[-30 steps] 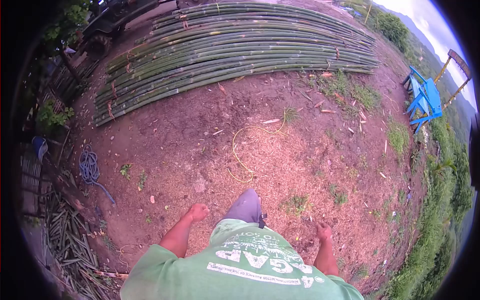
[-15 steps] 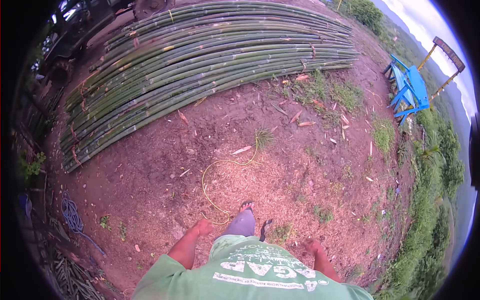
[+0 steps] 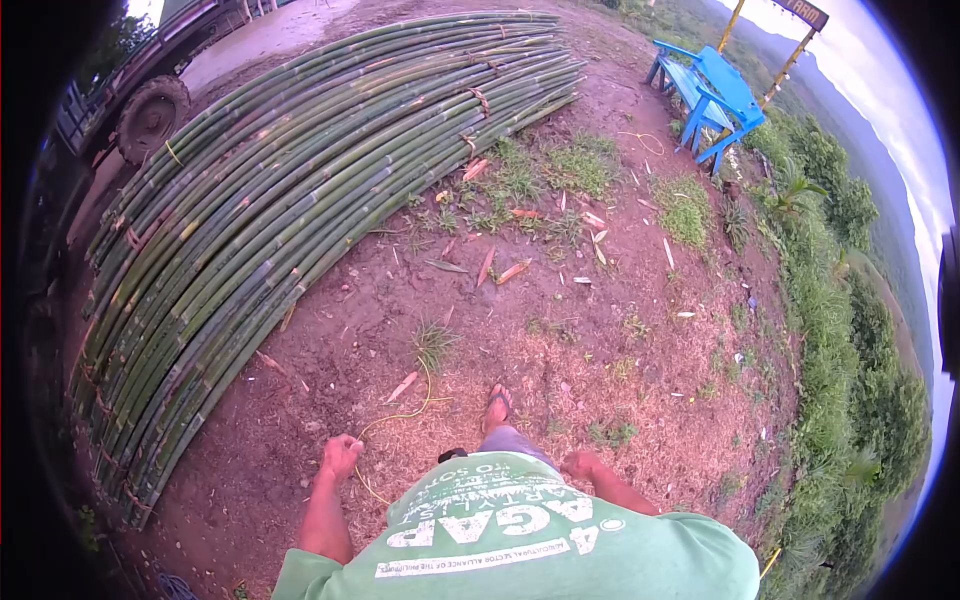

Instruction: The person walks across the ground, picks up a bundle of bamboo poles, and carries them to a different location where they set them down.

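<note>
My left hand (image 3: pixel 342 455) hangs at the left of my green shirt (image 3: pixel 480 520), its fingers curled, near a thin yellow cord (image 3: pixel 405 415) on the ground; whether it grips anything is too small to tell. On the other side, my right hand (image 3: pixel 580 464) is beside my waist, partly hidden by its own forearm and blurred. One sandalled foot (image 3: pixel 498 405) shows on the dirt ahead of the shirt. Long green bamboo poles (image 3: pixel 300 160) lie bundled on the ground, with ties around them, away from both hands.
A blue bench (image 3: pixel 712 95) stands at the upper right beside a sign on yellow posts (image 3: pixel 803 12). Green bushes (image 3: pixel 840 330) line a slope on the right. A vehicle wheel (image 3: pixel 153 118) is at the upper left. Husks and grass tufts (image 3: pixel 434 343) dot the dirt.
The view has turned to the right, so the bamboo and bench appear further left. The foot is further forward, and both hands have shifted beside the body.
</note>
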Available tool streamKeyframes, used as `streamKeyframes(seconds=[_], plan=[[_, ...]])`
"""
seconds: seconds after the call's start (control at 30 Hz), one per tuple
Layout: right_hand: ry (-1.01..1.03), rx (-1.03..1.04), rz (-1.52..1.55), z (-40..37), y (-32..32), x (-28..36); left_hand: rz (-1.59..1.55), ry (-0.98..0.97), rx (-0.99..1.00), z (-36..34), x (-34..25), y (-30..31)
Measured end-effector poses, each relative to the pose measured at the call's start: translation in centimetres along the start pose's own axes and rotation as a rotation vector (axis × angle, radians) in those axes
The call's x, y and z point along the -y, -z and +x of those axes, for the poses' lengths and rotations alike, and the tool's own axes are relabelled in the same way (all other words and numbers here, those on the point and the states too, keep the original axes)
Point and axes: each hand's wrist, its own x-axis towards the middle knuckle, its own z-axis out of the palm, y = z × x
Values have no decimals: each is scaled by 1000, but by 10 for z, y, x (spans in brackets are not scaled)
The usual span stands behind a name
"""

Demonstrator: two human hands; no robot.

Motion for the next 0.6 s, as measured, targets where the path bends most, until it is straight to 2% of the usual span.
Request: streamKeyframes(seconds=[0.07,0.1,0.13,0.2,0.27,0.3,0.4,0.43,0.47,0.5,0.6], plan=[[234,159,-381,62,16,-34,-19,92,-4,22,-9,-31],[245,222,-372,66,48,-25,-62,196,77,37,6,-56],[462,236,-629,58,99,-3,-93,303,154,56,28,-80],[153,33,-461,113,139,-14,75,10,316,77,34,-113],[-23,-270,16,172,175,-35,110,-113,417,82,-39,-97],[-177,-246,253,98,274,67,108,-124,421,92,-74,-87],[5,-400,398,176,334,59,133,-34,284,134,-167,-57],[19,-404,421,182,360,75,46,53,320,158,-182,-51],[34,-410,444,177,391,105,-43,138,351,183,-188,-45],[52,-420,466,181,414,123,10,105,349,210,-185,-42],[12,-352,395,238,438,119,120,25,313,309,-192,-36]])
